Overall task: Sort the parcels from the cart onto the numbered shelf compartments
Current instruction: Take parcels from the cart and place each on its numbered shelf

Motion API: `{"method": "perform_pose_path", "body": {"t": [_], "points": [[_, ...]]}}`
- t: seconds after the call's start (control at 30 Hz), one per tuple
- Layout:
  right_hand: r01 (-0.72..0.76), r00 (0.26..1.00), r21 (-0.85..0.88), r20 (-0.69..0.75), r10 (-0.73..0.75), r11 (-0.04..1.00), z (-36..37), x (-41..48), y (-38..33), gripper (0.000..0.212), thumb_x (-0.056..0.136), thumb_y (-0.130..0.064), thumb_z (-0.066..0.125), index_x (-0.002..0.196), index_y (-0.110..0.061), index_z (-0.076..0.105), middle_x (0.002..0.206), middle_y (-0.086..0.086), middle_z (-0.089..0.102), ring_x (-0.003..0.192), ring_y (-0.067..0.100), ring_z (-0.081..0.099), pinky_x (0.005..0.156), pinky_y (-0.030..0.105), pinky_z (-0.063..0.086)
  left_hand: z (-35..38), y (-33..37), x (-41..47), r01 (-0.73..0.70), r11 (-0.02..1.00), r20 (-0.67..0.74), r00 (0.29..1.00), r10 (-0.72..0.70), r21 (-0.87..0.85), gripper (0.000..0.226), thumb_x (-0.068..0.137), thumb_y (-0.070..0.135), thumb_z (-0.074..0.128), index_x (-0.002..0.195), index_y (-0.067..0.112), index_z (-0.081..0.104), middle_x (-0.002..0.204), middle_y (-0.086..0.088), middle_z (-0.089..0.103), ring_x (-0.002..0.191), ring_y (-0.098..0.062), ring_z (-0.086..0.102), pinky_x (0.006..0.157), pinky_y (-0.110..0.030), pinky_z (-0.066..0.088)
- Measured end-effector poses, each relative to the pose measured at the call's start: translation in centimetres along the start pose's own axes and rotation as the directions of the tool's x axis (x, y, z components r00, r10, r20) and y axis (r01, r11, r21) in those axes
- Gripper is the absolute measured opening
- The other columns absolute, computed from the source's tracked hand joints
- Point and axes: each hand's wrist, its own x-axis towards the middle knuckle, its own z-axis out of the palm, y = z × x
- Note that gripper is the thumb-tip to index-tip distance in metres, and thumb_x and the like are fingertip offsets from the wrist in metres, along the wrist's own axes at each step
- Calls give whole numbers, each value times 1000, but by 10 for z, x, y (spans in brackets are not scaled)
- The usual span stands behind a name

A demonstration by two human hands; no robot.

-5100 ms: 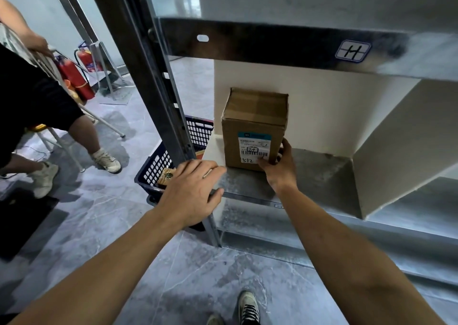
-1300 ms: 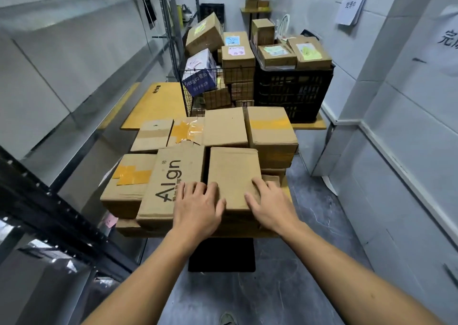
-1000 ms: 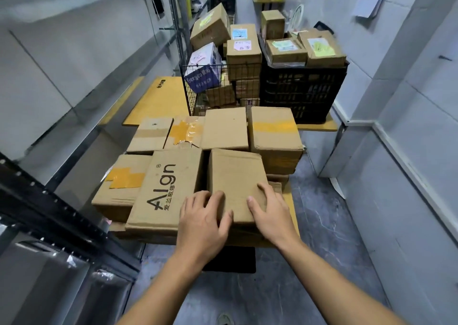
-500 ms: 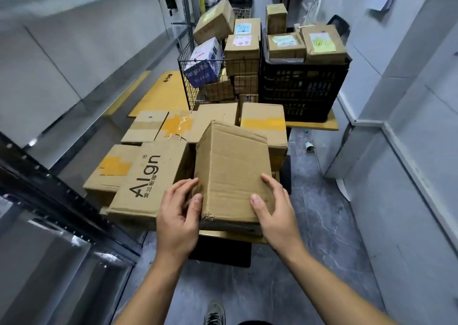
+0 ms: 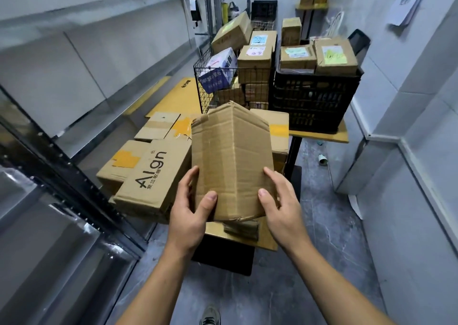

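I hold a plain brown cardboard parcel [image 5: 231, 158] lifted and tilted up above the cart [image 5: 262, 240]. My left hand [image 5: 189, 209] grips its lower left edge, thumb on the near face. My right hand [image 5: 282, 204] grips the lower right edge the same way. No label shows on the faces turned to me. Below and left lie more parcels on the cart, one printed "Align" [image 5: 155, 178], and others with yellow tape [image 5: 124, 161].
Metal shelving [image 5: 74, 106] runs along the left. Behind the cart stand a wire basket [image 5: 210, 86] and a black crate [image 5: 312, 99], both loaded with boxes. A tiled wall [image 5: 409, 126] closes the right side. My shoe [image 5: 210, 316] shows on the grey floor.
The parcel has come up off the cart and tipped further upright in both hands. Five seconds ago I was setting another box on a shelf.
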Motion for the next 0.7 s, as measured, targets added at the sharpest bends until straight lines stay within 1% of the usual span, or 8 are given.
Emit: {"method": "perform_pose_path", "body": {"t": [0.07,0.17,0.3,0.4,0.47,0.53,0.6,0.7], "points": [[-24,999,-29,28,25,999,0,1,-9,45,87,-60,49,131,-57,43,150,-3,41,138,4,36,118,34,31,2,0,-2,-39,999,-41,998,40,14,62,77,46,66,135,40,45,136,18,52,127,-6,50,105,-32,44],[-37,996,3,80,37,999,-2,1,-18,67,86,-65,50,146,-38,43,140,-10,43,131,3,43,115,34,37,8,2,-5,-72,996,-88,993,77,58,62,76,46,66,133,45,43,138,16,50,125,-6,51,102,-28,46],[-47,989,68,141,37,997,-3,4,-19,89,75,-79,58,151,-42,31,146,-13,45,131,3,48,110,40,45,15,9,-1,-107,987,-90,989,118,123,66,76,48,68,136,47,42,135,19,51,124,-7,52,96,-28,48],[-45,995,209,95,26,977,-8,9,-23,79,75,-65,67,145,-44,37,137,-15,56,125,5,55,105,41,50,15,17,4,-137,990,-47,989,138,17,56,84,41,63,137,30,48,130,9,59,124,-15,55,96,-31,48],[-55,997,358,74,31,932,-11,13,-24,68,75,-59,69,137,-45,44,131,-10,62,122,10,59,103,44,51,12,17,11,-109,990,-84,991,102,-85,40,88,32,61,128,26,56,122,-1,64,118,-19,60,95,-33,50],[-71,997,466,68,44,882,-12,14,-24,61,74,-54,70,130,-43,49,128,-2,65,120,15,62,102,46,51,7,12,18,-75,994,-86,994,68,-75,34,88,24,60,122,27,59,122,-8,61,116,-20,61,98,-41,51],[-62,998,502,51,43,863,-10,13,-23,57,76,-50,70,129,-40,52,126,1,67,118,19,64,101,46,52,2,5,22,-63,998,-32,997,63,15,39,86,32,62,124,31,57,128,-7,56,120,-17,57,102,-47,48],[-87,996,606,32,85,791,-8,14,-21,48,83,-36,68,129,-34,54,119,3,71,114,24,66,95,46,53,-5,1,24,54,998,6,999,-54,-11,70,73,52,70,136,31,47,140,-1,50,129,-9,49,108,-43,43]]}}
